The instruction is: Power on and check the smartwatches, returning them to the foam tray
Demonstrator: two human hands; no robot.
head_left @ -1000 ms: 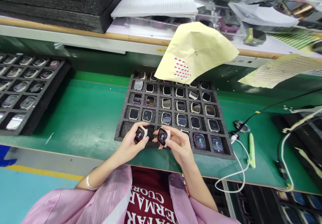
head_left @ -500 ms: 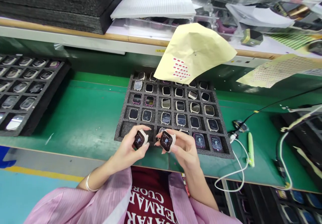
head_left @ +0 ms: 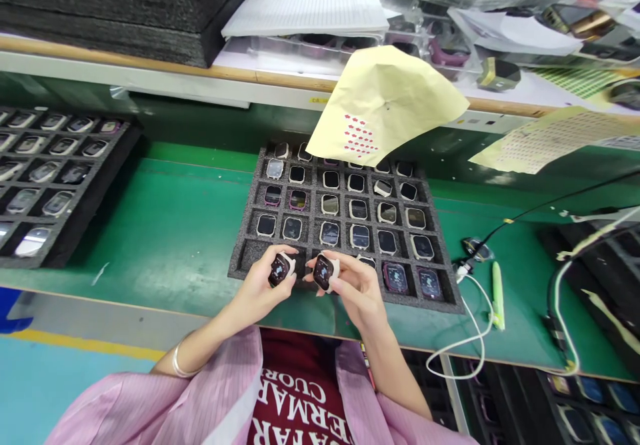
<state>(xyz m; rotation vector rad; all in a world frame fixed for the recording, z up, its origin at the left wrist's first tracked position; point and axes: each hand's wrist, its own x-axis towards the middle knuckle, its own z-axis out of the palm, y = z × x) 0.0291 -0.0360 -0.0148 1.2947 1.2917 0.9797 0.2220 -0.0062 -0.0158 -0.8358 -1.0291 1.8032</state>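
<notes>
My left fingers [head_left: 271,254] are gripping white-framed watch [head_left: 279,270], my right fingers [head_left: 349,262] gripping second watch [head_left: 323,272], both over foam tray [head_left: 247,256] near bench's [head_left: 165,212] front edge. Screen markings are staying too small for reading. Yellow sheet [head_left: 400,98] is bearing red marks; my shirt [head_left: 300,368] is showing upside-down "CUOR".

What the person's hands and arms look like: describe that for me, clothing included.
The left hand and right hand are ungloved. A thin, pale bangle circles the left forearm; none shows on the right one. Loose pink sleeves with fine stripes leave both forearms bare.
</notes>
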